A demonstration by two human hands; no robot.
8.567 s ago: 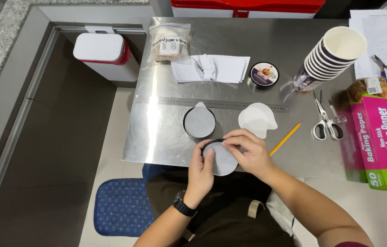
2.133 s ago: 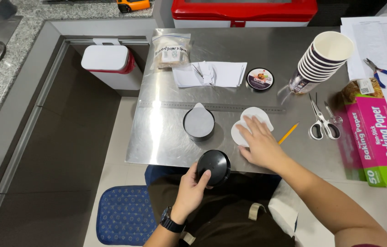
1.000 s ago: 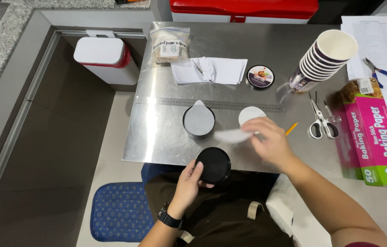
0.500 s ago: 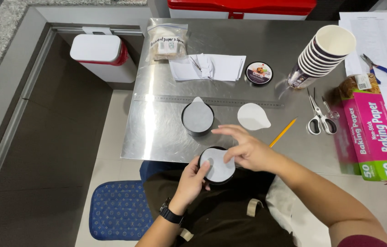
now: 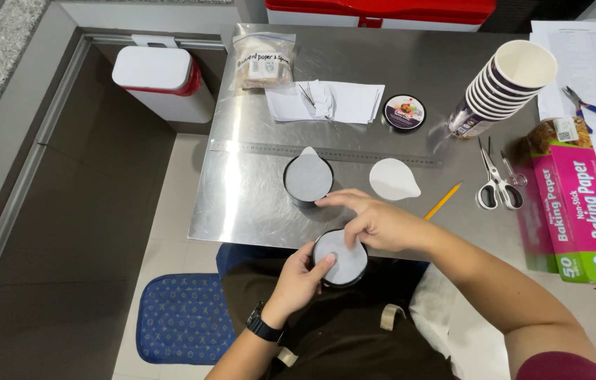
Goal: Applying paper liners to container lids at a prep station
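A small round black container (image 5: 341, 259) is held at the near edge of the steel surface (image 5: 256, 190), just above the person's lap, with a white paper disc (image 5: 342, 255) lying across its opening. The left hand (image 5: 300, 279) cups the container from below and the left, fingers curled around its wall and the thumb resting on the disc. The right hand (image 5: 379, 224) lies over the container's upper right rim, fingers bent and pressing the paper at the edge, the forefinger stretched out to the left.

Just beyond, a second round black container (image 5: 308, 181) stands on the surface, likewise covered by a paper disc with a small tab pointing away from the person. To its right lies a loose cut paper disc (image 5: 393, 179) with a pointed tab, and beside that a yellow pencil (image 5: 443, 200). A long metal ruler (image 5: 326, 153) runs across the surface behind these.

Farther right are scissors (image 5: 495, 181) and a pink box of baking paper (image 5: 579, 211). At the back stand a leaning stack of paper cups (image 5: 502, 88), a round black lid (image 5: 405, 112), folded white sheets (image 5: 326, 102) and a clear zip bag (image 5: 264, 62). A white bin with a red rim (image 5: 161, 81) hangs left of the surface; a blue cushion (image 5: 182, 320) shows below.
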